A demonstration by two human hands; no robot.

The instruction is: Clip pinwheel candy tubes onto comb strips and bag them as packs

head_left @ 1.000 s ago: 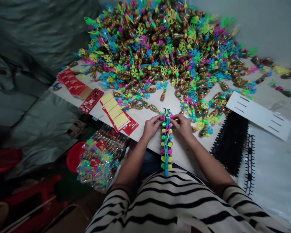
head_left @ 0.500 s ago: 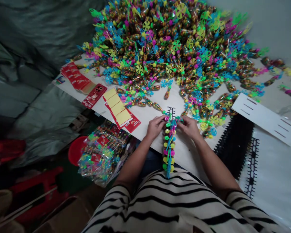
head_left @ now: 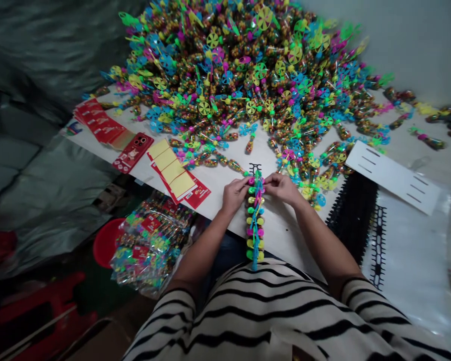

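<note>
A black plastic strip (head_left: 254, 167) runs toward my body, its far end bare. Along both its sides sit small bottles with pink, green and yellow caps (head_left: 250, 221), and blue, pink and green fan tops (head_left: 256, 213) lie in a line down the middle. My left hand (head_left: 234, 196) pinches a bottle at the left side of the strip, near a pink cap. On the opposite side my right hand (head_left: 283, 189) is closed with its fingertips at another bottle. The fingers partly hide both bottles.
A big heap of candy-filled fan bottles (head_left: 240, 75) covers the back of the table. Red cards (head_left: 97, 125) and yellow-faced cards (head_left: 173, 168) lie left. Black strips (head_left: 355, 215) and a slotted white board (head_left: 394, 175) are at right. Bagged bottles (head_left: 146, 250) stand below, left.
The view has shifted, so everything on the table sits further left. My right hand has come in closer to the strip, and the fan tops at its far end now lie more in line.
</note>
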